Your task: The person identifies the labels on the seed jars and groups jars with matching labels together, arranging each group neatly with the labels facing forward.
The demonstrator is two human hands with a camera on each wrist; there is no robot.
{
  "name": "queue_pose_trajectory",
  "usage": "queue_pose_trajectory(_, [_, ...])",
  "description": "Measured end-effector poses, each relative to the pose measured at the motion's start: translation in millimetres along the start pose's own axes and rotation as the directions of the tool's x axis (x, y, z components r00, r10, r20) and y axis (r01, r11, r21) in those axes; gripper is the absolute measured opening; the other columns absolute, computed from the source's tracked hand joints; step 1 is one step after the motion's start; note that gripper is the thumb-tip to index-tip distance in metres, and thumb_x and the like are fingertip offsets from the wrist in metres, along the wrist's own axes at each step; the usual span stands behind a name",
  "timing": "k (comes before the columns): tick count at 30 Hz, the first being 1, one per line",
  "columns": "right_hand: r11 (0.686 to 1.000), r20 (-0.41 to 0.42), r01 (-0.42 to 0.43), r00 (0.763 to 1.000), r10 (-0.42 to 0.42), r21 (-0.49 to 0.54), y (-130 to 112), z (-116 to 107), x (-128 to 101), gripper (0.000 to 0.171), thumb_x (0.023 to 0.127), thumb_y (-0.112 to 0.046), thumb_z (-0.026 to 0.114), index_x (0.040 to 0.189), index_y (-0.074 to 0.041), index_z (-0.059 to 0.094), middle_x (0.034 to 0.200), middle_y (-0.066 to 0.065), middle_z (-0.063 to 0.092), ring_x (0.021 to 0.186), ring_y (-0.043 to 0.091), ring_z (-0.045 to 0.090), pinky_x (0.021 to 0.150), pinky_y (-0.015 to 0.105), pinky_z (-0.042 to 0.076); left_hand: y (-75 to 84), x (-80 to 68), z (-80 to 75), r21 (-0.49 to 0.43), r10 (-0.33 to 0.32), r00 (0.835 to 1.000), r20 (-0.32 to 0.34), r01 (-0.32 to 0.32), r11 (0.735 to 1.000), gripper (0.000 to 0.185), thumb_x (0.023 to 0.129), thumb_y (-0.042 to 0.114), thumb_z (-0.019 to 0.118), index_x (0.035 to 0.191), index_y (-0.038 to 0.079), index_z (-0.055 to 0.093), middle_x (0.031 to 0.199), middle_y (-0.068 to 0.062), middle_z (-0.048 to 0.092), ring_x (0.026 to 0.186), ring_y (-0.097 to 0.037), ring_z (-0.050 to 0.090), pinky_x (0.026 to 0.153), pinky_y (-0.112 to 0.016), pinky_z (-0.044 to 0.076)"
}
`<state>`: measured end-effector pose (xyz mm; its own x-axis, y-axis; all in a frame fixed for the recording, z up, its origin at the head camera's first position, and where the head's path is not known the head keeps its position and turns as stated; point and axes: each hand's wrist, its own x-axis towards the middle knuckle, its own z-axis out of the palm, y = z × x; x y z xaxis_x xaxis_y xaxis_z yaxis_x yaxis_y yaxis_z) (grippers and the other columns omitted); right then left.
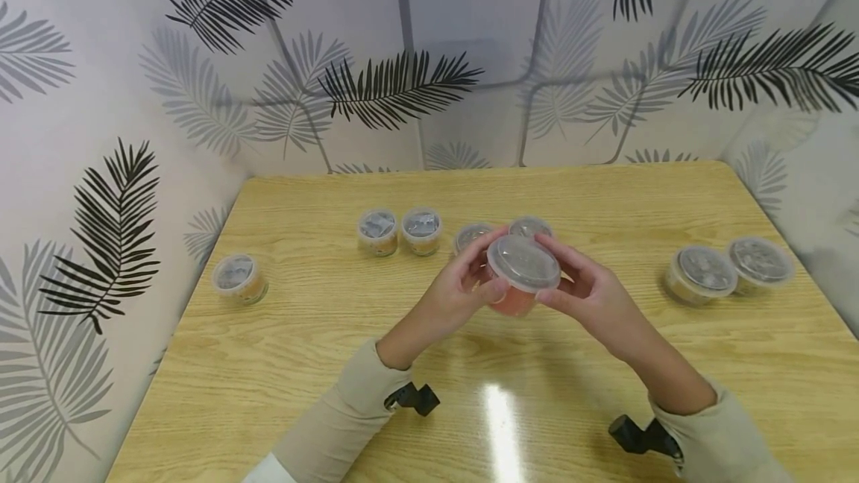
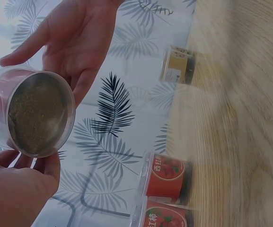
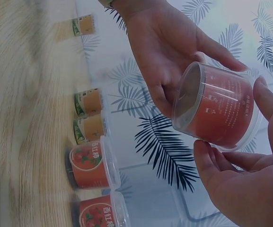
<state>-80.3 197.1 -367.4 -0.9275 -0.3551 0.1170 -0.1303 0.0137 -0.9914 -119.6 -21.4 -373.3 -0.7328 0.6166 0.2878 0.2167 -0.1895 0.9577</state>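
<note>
Both hands hold one red-labelled cup (image 1: 520,282) in the air above the table (image 1: 604,192): the left hand (image 1: 463,289) and the right hand (image 1: 590,293) curl their fingers around its sides. The lid is closed. It seems an inspecting step; next needs a steady grip.

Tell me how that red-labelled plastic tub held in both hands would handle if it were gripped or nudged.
The red-labelled tub looks like thin clear plastic, so it probably flexes under a hard squeeze. Both the left hand and right hand hold it by the fingertips, which suggests it is light. Its smooth round wall may be slippery, and on its side it would likely roll.
</note>
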Motion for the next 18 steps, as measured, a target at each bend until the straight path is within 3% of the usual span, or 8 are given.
queue_pose_trajectory(3, [1.0,-0.023,0.007,1.0,-0.007,-0.006,1,-1,0,0.062,0.091,0.0,0.057,0.145,-0.003,0.027,0.142,0.018,0.032,0.119,0.017,0.047,0.09,0.026,0.047,10.0,-3.0,1.2,-0.002,0.008,1.0,-0.013,-0.008,1.0,0.081,0.088,0.048,0.055,0.143,-0.003,0.025,0.136,-0.019,0.036,0.121,-0.021,0.042,0.103,-0.035,0.036])
queue_pose_trajectory(7, [1.0,-0.059,0.012,0.998,-0.013,-0.012,2,-2,0,0.06,0.09,0.0,0.058,0.144,-0.001,0.03,0.138,0.015,0.037,0.116,0.016,0.049,0.089,0.025,0.047,9.4,-4.7,0.1,-0.001,0.018,0.999,-0.046,-0.018,1.0,0.064,0.096,0.037,0.048,0.143,-0.001,0.028,0.136,-0.017,0.038,0.122,-0.025,0.043,0.098,-0.034,0.041])
queue_pose_trajectory(13, [0.999,-0.116,0.029,0.993,-0.031,-0.016,3,-3,0,0.053,0.09,0.0,0.058,0.139,-0.001,0.038,0.132,0.01,0.044,0.113,0.016,0.05,0.088,0.024,0.048,-8.4,-1.6,-5.2,-0.025,0.055,0.994,-0.095,-0.057,0.998,0.043,0.099,0.014,0.045,0.14,0.004,0.036,0.135,-0.01,0.042,0.121,-0.024,0.045,0.096,-0.037,0.043])
queue_pose_trajectory(18, [0.999,-0.148,0.036,0.988,-0.035,0.001,2,-4,-1,0.046,0.091,0.0,0.057,0.134,-0.001,0.043,0.127,0.008,0.048,0.112,0.016,0.052,0.087,0.023,0.048,-15.3,-0.3,-7.0,-0.024,0.089,0.989,-0.117,-0.093,0.995,0.042,0.098,0.015,0.049,0.138,0.006,0.04,0.134,-0.008,0.044,0.12,-0.025,0.046,0.098,-0.038,0.042])
